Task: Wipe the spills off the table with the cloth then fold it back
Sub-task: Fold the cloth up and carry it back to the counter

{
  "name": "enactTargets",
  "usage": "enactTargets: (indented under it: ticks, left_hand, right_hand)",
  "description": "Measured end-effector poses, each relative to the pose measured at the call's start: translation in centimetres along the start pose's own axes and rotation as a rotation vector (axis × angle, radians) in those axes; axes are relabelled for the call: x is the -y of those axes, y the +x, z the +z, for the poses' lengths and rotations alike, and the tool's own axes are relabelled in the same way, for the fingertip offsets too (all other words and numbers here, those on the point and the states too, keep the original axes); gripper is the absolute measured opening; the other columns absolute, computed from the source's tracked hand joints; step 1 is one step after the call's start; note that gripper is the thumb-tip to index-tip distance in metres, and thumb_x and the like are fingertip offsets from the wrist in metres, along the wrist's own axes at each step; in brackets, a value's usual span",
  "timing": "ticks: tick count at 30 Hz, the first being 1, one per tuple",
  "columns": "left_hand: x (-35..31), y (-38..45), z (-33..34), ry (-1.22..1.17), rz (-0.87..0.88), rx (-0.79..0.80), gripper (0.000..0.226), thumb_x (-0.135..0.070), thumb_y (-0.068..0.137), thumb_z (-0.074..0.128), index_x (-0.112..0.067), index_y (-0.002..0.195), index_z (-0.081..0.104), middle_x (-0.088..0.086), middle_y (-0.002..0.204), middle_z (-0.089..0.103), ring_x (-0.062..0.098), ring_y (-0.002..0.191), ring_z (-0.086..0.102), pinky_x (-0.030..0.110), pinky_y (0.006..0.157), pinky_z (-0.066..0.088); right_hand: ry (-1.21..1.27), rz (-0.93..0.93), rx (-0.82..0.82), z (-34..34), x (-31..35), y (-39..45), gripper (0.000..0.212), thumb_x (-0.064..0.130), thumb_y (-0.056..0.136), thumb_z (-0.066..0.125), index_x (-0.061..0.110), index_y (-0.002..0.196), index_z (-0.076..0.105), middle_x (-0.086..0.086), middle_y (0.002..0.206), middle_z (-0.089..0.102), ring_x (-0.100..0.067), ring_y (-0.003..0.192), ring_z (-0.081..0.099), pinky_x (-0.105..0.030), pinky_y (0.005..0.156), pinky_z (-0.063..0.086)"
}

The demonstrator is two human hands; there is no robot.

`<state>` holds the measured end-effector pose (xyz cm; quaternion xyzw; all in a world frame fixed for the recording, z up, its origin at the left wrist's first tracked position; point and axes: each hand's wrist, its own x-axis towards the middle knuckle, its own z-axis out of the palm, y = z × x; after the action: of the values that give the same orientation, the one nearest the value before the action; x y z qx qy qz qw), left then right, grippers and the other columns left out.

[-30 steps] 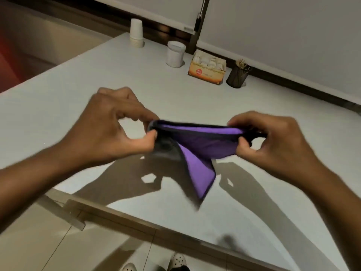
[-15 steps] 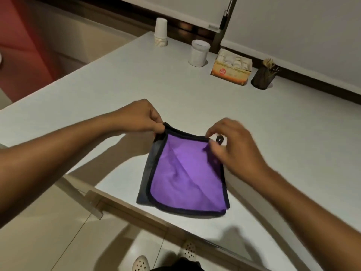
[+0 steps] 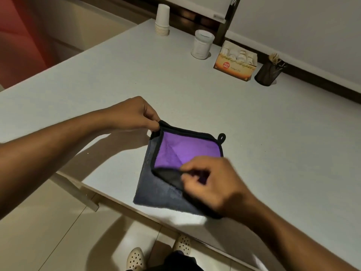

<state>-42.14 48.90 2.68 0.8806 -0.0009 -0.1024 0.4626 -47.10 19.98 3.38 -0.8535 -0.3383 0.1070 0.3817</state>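
Observation:
A purple and grey cloth [image 3: 181, 151] with black trim lies folded on the white table [image 3: 136, 79] near its front edge. A small black hanging loop sticks out at its far right corner. My left hand [image 3: 136, 114] pinches the cloth's far left corner. My right hand [image 3: 211, 184] pinches the near edge of the purple top layer and lifts it, baring the grey layer underneath. No spill is visible on the table.
At the back of the table stand a stack of paper cups [image 3: 162, 21], a white canister [image 3: 203, 45], an orange tea box [image 3: 235, 62] and a dark mesh holder [image 3: 268, 72] with sticks. The table's front edge runs just below the cloth; tiled floor and my shoes lie below.
The cloth went from held up in the air to lying on the table. My right hand moved from the far right corner to the near edge and lifted the purple layer.

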Motion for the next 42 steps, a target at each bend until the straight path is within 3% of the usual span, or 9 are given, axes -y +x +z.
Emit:
enactTargets:
  ticks: [3, 7, 12, 15, 22, 26, 33, 38, 42]
  left_hand:
    - [0.1, -0.1, 0.0, 0.006, 0.01, -0.008, 0.018, -0.032, 0.075, 0.073, -0.029, 0.085, 0.088, 0.006, 0.089, 0.084, 0.016, 0.081, 0.068, 0.036, 0.082, 0.05]
    - [0.1, 0.1, 0.0, 0.06, 0.017, -0.017, 0.017, -0.018, 0.086, 0.078, -0.03, 0.086, 0.089, -0.007, 0.086, 0.085, 0.017, 0.088, 0.075, 0.038, 0.088, 0.053]
    - [-0.4, 0.1, 0.0, 0.076, 0.048, -0.009, 0.015, -0.016, 0.086, 0.079, -0.027, 0.091, 0.088, -0.002, 0.087, 0.084, 0.024, 0.087, 0.074, 0.037, 0.084, 0.052]
    - [-1.0, -0.6, 0.0, 0.029, 0.105, -0.005, 0.019, -0.026, 0.075, 0.076, -0.029, 0.09, 0.088, 0.0, 0.086, 0.083, 0.013, 0.077, 0.061, 0.037, 0.081, 0.047]
    - [-0.9, -2.2, -1.0, -0.047, 0.26, 0.007, 0.023, -0.034, 0.073, 0.078, -0.033, 0.094, 0.088, -0.009, 0.09, 0.085, -0.002, 0.074, 0.059, 0.014, 0.073, 0.045]
    - [-0.8, -3.3, -1.3, -0.03, 0.277, -0.036, 0.028, -0.046, 0.068, 0.075, -0.039, 0.091, 0.088, -0.016, 0.088, 0.083, -0.002, 0.073, 0.058, 0.008, 0.069, 0.042]
    - [-1.2, -8.2, -0.7, 0.264, 0.46, -0.155, 0.027, -0.044, 0.079, 0.076, -0.038, 0.103, 0.085, -0.019, 0.099, 0.081, 0.013, 0.097, 0.068, 0.05, 0.083, 0.056]
    - [0.5, -11.4, 2.0, 0.57, 0.698, -0.128, 0.026, -0.042, 0.092, 0.068, -0.033, 0.109, 0.085, -0.021, 0.104, 0.079, 0.009, 0.099, 0.054, 0.038, 0.082, 0.034]
    - [2.5, -12.8, 3.3, 0.693, 0.772, -0.069, 0.027, -0.046, 0.099, 0.065, -0.036, 0.118, 0.081, -0.021, 0.114, 0.078, 0.013, 0.11, 0.055, 0.039, 0.089, 0.033]
  right_hand:
    - [0.021, 0.255, -0.204, -3.6, -2.7, 1.7, 0.011, 0.023, 0.074, 0.062, 0.018, 0.072, 0.072, -0.002, 0.064, 0.065, -0.002, 0.059, 0.053, -0.026, 0.061, 0.043]
    - [-0.174, 0.439, -0.126, -6.6, -5.8, 3.3, 0.007, 0.015, 0.077, 0.07, 0.022, 0.074, 0.069, 0.005, 0.07, 0.068, -0.001, 0.056, 0.053, -0.02, 0.057, 0.04]
    - [-0.4, 0.202, 0.036, -6.8, -6.4, 6.0, 0.047, 0.027, 0.092, 0.067, 0.026, 0.139, 0.06, 0.004, 0.142, 0.061, -0.021, 0.13, 0.049, -0.034, 0.1, 0.04]
    - [-0.411, 0.073, 0.226, -6.2, -5.7, 7.4, 0.058, 0.037, 0.101, 0.062, 0.034, 0.156, 0.043, 0.006, 0.154, 0.053, -0.018, 0.143, 0.035, -0.035, 0.109, 0.025]
    - [-0.522, 0.046, 0.471, -8.6, -5.7, 9.6, 0.037, 0.046, 0.097, 0.07, 0.028, 0.128, 0.065, 0.004, 0.118, 0.071, -0.018, 0.11, 0.061, -0.049, 0.106, 0.045]
    - [-0.38, 0.068, 0.409, -10.5, -5.5, 8.6, 0.02, 0.034, 0.092, 0.079, 0.023, 0.109, 0.077, 0.006, 0.101, 0.077, -0.012, 0.096, 0.071, -0.046, 0.094, 0.059]
    - [-0.347, -0.182, 0.192, -11.5, -3.4, 2.6, 0.024, 0.029, 0.087, 0.083, 0.026, 0.111, 0.079, 0.011, 0.1, 0.077, -0.005, 0.092, 0.071, -0.013, 0.081, 0.052]
    - [-0.566, -0.349, 0.163, -9.0, -3.4, -2.6, 0.023, 0.029, 0.086, 0.082, 0.02, 0.108, 0.082, 0.005, 0.102, 0.077, -0.017, 0.092, 0.071, -0.043, 0.087, 0.048]
    - [-0.654, -0.344, 0.216, -6.9, -3.8, -4.9, 0.029, 0.026, 0.079, 0.089, 0.024, 0.107, 0.083, 0.006, 0.099, 0.077, -0.02, 0.087, 0.072, -0.042, 0.081, 0.049]
